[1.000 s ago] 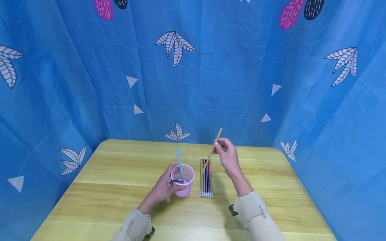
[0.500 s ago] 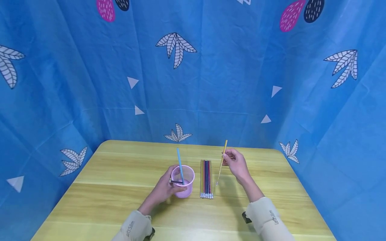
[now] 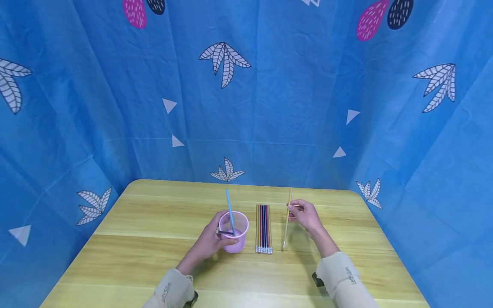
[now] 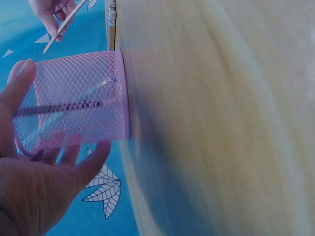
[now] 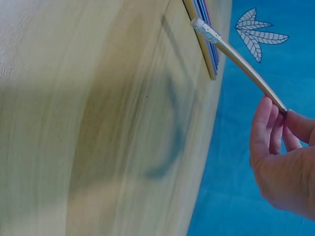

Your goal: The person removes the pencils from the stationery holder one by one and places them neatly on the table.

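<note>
My left hand (image 3: pixel 209 240) grips a pink mesh pencil cup (image 3: pixel 239 245) from its left side; the cup stands upright on the table. In it lean a blue pencil (image 3: pixel 229 201) and a dark pencil (image 3: pixel 225 232), its end poking over the rim. To the right, my right hand (image 3: pixel 307 217) pinches a yellow pencil (image 3: pixel 286 229) near its upper end. Its eraser end points down, slightly above the table, as the right wrist view shows the pencil (image 5: pixel 248 71) held between thumb and fingers. A row of pencils (image 3: pixel 263 226) lies between cup and right hand, erasers toward me.
The wooden table (image 3: pixel 154 265) has rounded back corners. A blue patterned cloth (image 3: pixel 292 85) hangs behind it and along both sides.
My right hand has carried the yellow pencil from above the row to its right and lowered it, standing it more upright. My left hand and the cup have hardly moved.
</note>
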Demonstrator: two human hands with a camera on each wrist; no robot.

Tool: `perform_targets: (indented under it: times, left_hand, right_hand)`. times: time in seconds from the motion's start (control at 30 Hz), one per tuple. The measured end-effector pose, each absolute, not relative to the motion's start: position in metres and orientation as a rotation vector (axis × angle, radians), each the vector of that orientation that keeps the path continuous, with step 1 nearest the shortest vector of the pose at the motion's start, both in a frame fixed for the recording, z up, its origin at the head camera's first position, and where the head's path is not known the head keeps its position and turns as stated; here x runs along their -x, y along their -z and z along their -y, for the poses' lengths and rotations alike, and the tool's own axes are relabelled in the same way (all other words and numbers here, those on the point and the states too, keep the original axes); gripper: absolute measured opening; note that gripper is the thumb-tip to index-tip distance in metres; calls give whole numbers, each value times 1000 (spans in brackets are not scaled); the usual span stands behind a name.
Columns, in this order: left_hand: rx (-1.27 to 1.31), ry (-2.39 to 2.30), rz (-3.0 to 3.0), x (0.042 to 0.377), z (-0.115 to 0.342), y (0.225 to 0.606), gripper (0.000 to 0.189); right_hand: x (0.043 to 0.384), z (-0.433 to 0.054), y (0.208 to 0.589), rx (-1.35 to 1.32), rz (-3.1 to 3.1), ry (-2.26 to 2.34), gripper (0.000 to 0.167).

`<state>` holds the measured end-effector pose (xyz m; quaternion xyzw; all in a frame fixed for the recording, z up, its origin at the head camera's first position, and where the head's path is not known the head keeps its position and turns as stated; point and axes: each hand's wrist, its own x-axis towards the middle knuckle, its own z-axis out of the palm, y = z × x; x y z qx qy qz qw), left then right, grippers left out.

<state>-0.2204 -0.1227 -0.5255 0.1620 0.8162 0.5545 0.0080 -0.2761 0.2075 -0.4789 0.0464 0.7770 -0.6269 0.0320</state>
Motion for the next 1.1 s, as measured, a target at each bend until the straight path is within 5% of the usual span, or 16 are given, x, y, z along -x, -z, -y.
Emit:
perform_targets:
  times: [1.1]
  left_hand:
    - [-490, -1750, -2524, 220, 122, 525, 87]
  right_hand:
    - [286, -191, 511, -269, -2340, 1864, 26]
